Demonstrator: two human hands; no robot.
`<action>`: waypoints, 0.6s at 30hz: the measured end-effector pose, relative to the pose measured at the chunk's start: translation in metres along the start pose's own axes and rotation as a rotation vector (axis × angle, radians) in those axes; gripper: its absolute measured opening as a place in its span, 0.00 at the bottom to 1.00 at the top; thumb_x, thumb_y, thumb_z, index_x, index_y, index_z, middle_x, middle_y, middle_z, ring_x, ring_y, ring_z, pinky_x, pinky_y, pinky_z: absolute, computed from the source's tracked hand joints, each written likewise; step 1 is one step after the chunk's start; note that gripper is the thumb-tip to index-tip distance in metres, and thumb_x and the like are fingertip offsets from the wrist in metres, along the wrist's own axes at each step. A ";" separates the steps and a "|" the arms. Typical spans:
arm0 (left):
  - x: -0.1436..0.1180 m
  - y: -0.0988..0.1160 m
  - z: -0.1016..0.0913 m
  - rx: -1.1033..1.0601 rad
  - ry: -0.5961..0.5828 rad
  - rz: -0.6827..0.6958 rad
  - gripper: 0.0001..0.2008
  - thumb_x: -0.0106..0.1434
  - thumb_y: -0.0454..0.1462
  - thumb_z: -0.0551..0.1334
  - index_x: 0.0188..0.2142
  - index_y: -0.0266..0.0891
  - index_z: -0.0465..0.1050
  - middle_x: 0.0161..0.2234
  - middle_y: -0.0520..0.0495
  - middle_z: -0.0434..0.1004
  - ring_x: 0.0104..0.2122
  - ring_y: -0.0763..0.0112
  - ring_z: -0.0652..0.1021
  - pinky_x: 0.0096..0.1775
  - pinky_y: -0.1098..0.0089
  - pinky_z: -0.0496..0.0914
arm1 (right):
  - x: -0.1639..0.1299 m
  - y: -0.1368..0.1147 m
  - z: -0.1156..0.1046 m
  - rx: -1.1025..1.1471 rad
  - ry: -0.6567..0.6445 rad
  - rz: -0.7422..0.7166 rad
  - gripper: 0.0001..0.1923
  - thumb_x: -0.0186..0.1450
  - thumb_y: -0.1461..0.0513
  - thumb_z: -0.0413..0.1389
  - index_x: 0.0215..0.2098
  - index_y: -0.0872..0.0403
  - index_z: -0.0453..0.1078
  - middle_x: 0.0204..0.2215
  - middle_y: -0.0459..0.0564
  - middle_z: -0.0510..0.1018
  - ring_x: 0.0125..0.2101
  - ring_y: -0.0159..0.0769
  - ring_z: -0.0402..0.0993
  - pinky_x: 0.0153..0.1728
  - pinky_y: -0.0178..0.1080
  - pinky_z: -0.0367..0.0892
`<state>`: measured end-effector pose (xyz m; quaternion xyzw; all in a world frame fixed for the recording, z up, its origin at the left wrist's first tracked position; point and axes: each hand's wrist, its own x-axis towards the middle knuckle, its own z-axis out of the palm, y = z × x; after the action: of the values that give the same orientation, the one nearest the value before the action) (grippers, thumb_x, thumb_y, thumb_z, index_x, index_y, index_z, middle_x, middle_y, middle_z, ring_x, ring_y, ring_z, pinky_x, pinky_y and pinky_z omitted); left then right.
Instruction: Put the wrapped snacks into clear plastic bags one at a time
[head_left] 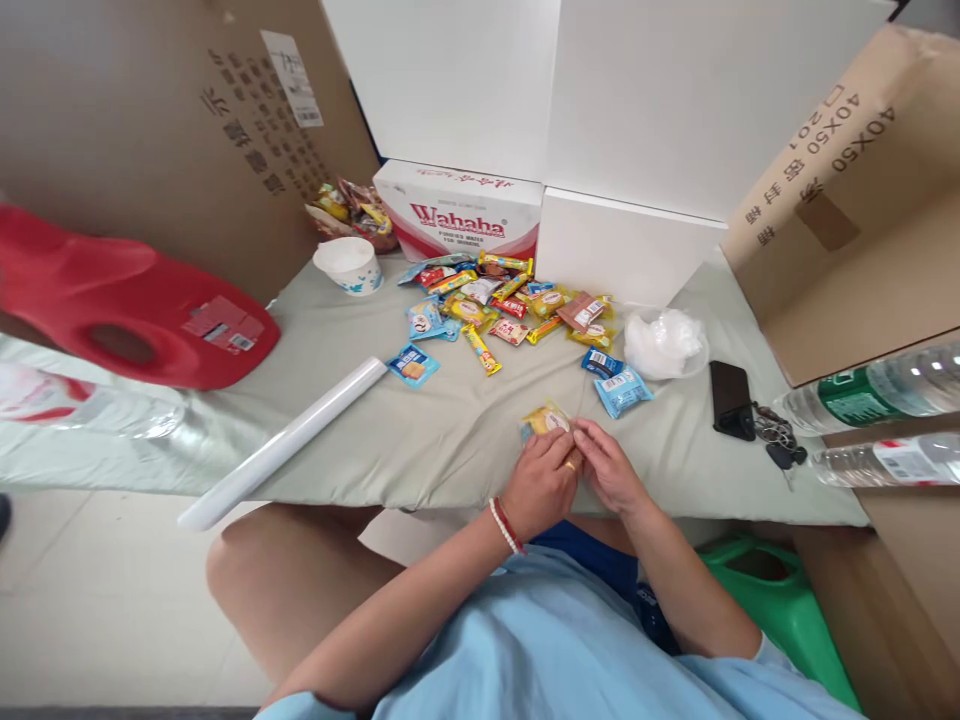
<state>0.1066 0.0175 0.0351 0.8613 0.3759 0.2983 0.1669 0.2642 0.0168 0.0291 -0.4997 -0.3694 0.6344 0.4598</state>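
Close to the table's front edge, a yellow snack packet [546, 414] with a pale label pokes out beyond my fingers. My left hand [541, 483], with a ring and a beaded bracelet, is closed over its near part. The fingertips of my right hand [609, 468] are pinched at its right edge, touching the left hand. The near half of the packet is hidden under my fingers. Just to the right lie a light blue packet [623, 391] and a dark blue packet [602, 361]. Farther back is a loose heap of wrapped snacks [480, 300].
On the left are a white roll [292, 440], a paper cup [349, 268] and a red jug [142, 300]. A clear bowl of white plastic [666, 343], a phone [731, 400], keys [780, 435] and water bottles [870, 398] sit right. Behind stands a Wahaha box [457, 210].
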 end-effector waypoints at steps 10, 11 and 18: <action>-0.022 -0.037 -0.023 -0.021 0.150 -0.118 0.23 0.70 0.32 0.56 0.63 0.48 0.66 0.59 0.39 0.73 0.58 0.57 0.76 0.57 0.53 0.75 | 0.020 -0.100 -0.157 -0.118 0.533 -0.550 0.22 0.66 0.55 0.62 0.58 0.43 0.69 0.58 0.52 0.74 0.52 0.41 0.77 0.47 0.44 0.77; -0.029 -0.048 -0.025 0.056 0.173 -0.171 0.20 0.70 0.33 0.56 0.60 0.47 0.68 0.57 0.39 0.74 0.56 0.56 0.77 0.55 0.52 0.75 | 0.040 -0.116 -0.182 -0.137 0.620 -0.639 0.23 0.66 0.57 0.61 0.59 0.43 0.67 0.60 0.51 0.72 0.54 0.40 0.75 0.46 0.44 0.77; -0.068 -0.087 -0.020 0.416 0.161 -0.207 0.12 0.68 0.31 0.58 0.50 0.42 0.71 0.48 0.39 0.78 0.47 0.54 0.80 0.49 0.51 0.76 | 0.224 -0.164 -0.281 -0.172 0.950 -0.216 0.17 0.65 0.69 0.56 0.52 0.56 0.68 0.42 0.53 0.78 0.34 0.31 0.79 0.35 0.37 0.77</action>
<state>0.0095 0.0254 -0.0208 0.8073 0.5278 0.2635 -0.0150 0.5560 0.2827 0.0517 -0.7287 -0.2194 0.2524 0.5976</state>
